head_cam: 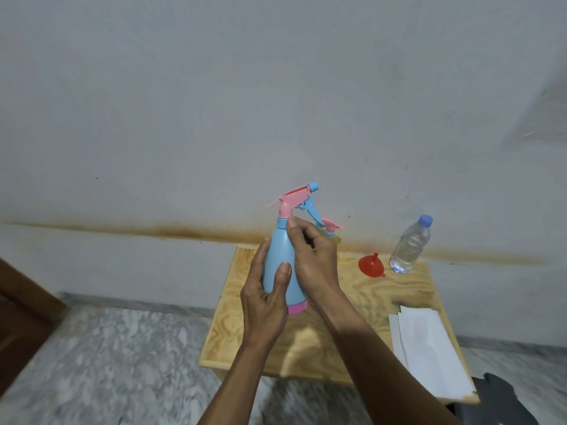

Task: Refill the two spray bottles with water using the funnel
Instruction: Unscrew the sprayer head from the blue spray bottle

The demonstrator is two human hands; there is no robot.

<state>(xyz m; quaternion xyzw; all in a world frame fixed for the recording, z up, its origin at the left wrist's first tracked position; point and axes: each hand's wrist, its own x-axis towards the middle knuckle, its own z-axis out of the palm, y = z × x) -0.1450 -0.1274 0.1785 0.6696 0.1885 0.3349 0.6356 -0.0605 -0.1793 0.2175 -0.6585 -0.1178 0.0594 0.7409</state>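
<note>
Left grip (270, 289) around blue spray bottle (280, 259) body, right grip (313, 256) pinching its collar.

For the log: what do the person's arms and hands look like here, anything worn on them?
Both forearms are bare as far as the frame shows: no sleeves, gloves, watch or bracelet in view. The left hand and right hand show no rings on the fingers that are visible, and the nails are short and unpainted. Upper arms fall outside the frame, so any sleeve higher up cannot be seen.
</note>
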